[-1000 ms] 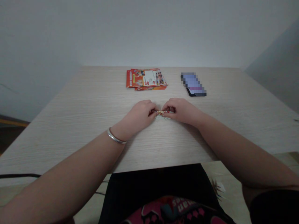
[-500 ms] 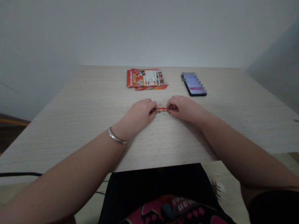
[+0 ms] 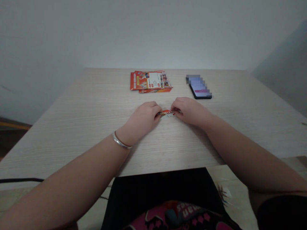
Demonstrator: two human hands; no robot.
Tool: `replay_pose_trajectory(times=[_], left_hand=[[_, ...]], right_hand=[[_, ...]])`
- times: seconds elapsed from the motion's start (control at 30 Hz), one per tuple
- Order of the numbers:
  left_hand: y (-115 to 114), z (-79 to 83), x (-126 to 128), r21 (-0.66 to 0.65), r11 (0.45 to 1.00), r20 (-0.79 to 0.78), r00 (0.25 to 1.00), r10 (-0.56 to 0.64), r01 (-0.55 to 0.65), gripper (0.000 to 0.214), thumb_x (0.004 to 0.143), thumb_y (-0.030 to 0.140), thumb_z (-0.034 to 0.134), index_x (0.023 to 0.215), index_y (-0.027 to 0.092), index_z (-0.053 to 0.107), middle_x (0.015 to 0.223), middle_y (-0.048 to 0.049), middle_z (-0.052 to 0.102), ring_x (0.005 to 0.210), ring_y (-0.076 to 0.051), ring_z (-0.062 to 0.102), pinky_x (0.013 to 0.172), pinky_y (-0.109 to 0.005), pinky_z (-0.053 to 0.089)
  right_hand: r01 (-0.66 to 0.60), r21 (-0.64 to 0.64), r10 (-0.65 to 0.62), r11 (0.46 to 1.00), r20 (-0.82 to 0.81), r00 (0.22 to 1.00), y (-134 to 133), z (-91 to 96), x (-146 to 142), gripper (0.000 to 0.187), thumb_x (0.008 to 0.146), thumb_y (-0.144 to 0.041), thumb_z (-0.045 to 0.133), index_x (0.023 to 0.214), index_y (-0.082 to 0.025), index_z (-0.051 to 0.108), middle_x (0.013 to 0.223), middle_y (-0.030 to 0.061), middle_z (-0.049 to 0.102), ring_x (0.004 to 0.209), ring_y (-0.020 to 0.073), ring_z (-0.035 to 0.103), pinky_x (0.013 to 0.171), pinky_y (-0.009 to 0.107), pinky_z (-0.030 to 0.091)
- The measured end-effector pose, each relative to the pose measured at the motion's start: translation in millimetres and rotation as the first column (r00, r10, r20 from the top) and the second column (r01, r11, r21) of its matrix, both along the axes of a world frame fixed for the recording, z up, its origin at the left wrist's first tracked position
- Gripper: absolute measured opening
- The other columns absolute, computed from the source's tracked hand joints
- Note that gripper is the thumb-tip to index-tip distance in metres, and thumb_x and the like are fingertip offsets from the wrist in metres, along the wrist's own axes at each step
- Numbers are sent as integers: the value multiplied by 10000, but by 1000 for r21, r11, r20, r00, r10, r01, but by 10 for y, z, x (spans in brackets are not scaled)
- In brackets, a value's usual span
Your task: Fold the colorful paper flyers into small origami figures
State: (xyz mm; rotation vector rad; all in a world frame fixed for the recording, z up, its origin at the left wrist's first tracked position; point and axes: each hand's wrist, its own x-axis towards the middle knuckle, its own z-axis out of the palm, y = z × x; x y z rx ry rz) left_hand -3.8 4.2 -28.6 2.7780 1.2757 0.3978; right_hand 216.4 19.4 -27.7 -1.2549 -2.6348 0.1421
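A pale wood-grain table (image 3: 79,118) stretches to a plain greyish-white wall (image 3: 165,35) on the far side, under dim, even light. At far right, a darker grey surface (image 3: 287,60) slants in. Light-toned flooring (image 3: 217,179) shows on the near side; at left, a brownish strip (image 3: 14,125), perhaps furniture, crosses a shadowed area.

Left forearm (image 3: 83,171) reaches in from lower left, right forearm (image 3: 236,150) from lower right; the two converge forward. Left hand (image 3: 145,117) and right hand (image 3: 189,110) face each other, near but apart, right slightly farther forward. Backs of both turned upward. Fingers (image 3: 157,108) curled inward, each grip closed in a pinch. Left wrist (image 3: 128,131) roughly straight.
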Motion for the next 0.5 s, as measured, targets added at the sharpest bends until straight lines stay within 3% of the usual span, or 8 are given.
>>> replay_pose_trajectory(times=[0.13,0.23,0.5], left_hand=[[-15,15,27,10,999,-51,998,35,-35,195,942,139,541,954,110,733,930,-110,700,909,-247,648,863,-372,522],[-41,40,48,12,999,-98,994,41,-40,243,965,143,505,968,109,746,932,-113,713,925,-253,661,867,-377,527],[-69,65,36,19,998,-131,990,54,-52,308,1003,181,459,1015,121,761,945,-117,734,908,-261,682,843,-388,536]], right_hand=[[-74,53,80,996,-115,990,-40,-64,-78,151,885,-209,612,977,-148,715,956,108,714,934,238,627,874,355,462],[-82,75,90,994,-114,989,-53,-102,-144,143,882,-225,641,965,-143,723,963,114,715,937,245,628,861,356,459],[-16,47,25,999,-181,983,-23,-142,-152,90,899,-215,663,931,-170,734,916,74,714,878,205,623,812,317,440]])
